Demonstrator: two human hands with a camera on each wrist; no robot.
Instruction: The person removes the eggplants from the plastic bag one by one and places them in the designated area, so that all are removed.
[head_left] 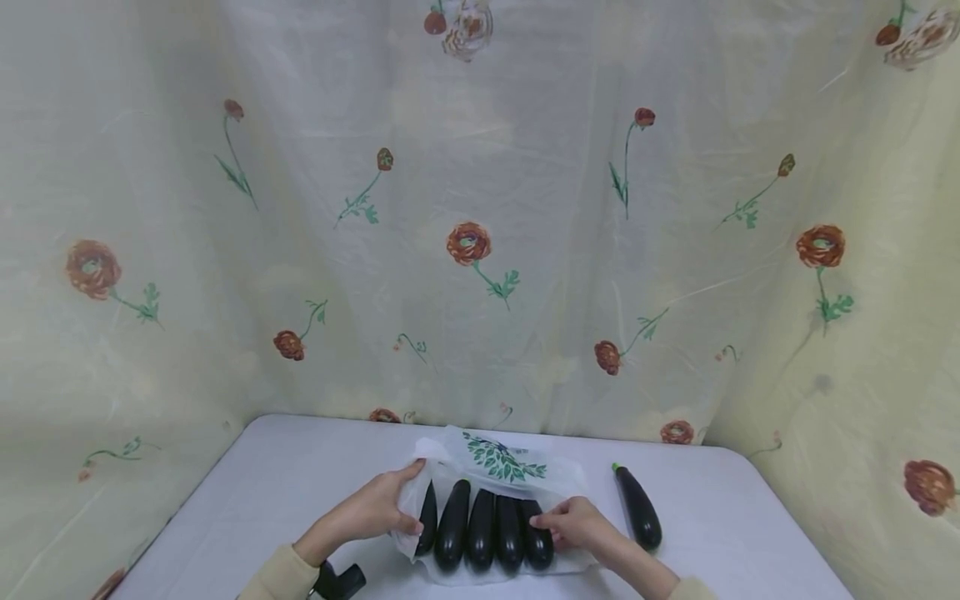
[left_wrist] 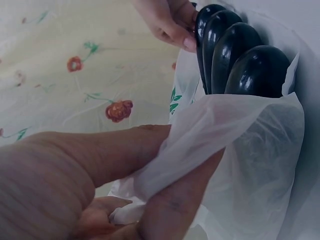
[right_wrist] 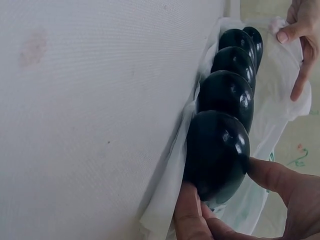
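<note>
A thin white plastic bag [head_left: 566,479] with a green leaf print lies with its mouth toward me. Several dark, glossy eggplants [head_left: 481,529] sit side by side in it, rounded ends facing me. My left hand [head_left: 378,504] grips the bag's left side; in the left wrist view the film [left_wrist: 200,135] is bunched between thumb and fingers. At the right end of the row, my right hand [head_left: 581,525] holds the rightmost eggplant [right_wrist: 217,150], thumb on one side and fingers on the other. The leftmost eggplant [head_left: 427,521] is partly covered by the bag.
Another eggplant [head_left: 639,508] with a green stem tip lies on the white table [head_left: 720,508], right of the bag. Beside my left forearm is a black object [head_left: 341,582], partly hidden by the sleeve. A flower-printed curtain [head_left: 555,250] hangs behind the table and along its sides.
</note>
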